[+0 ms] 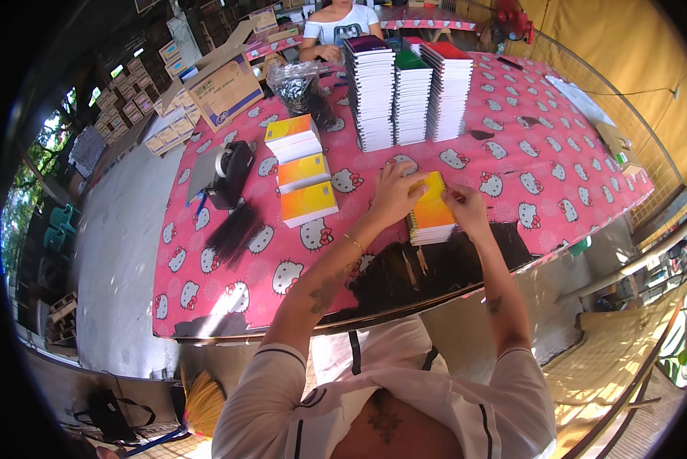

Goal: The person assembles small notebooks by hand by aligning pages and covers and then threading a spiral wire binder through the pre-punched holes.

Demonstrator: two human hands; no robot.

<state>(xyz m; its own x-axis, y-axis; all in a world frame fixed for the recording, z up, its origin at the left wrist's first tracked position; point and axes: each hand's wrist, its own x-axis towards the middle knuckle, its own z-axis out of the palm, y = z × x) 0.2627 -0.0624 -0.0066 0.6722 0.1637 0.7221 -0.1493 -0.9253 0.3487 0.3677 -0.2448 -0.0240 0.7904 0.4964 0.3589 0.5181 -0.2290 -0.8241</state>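
Observation:
A short stack of spiral notebooks with yellow-orange covers (pixel 434 210) lies in front of me near the table's front edge. My left hand (pixel 397 193) is closed at the upper left edge of the top notebook, its thumb and fingers along the coil side. At the opposite edge, my right hand (pixel 466 206) pinches the notebook's right side between thumb and fingers. To the left, more stacks of the same yellow-orange notebooks (pixel 308 200) stand in a row. Tall stacks of spiral notebooks (pixel 372 99) with dark, green and red covers rise beyond my hands.
A black tape dispenser (pixel 232 172) and a bundle of thin black wires (pixel 235 233) lie on the left of the pink patterned table (pixel 282 252). A plastic bag (pixel 296 84) and a cardboard box (pixel 223 90) stand farther back. Across the table sits another person (pixel 342 27).

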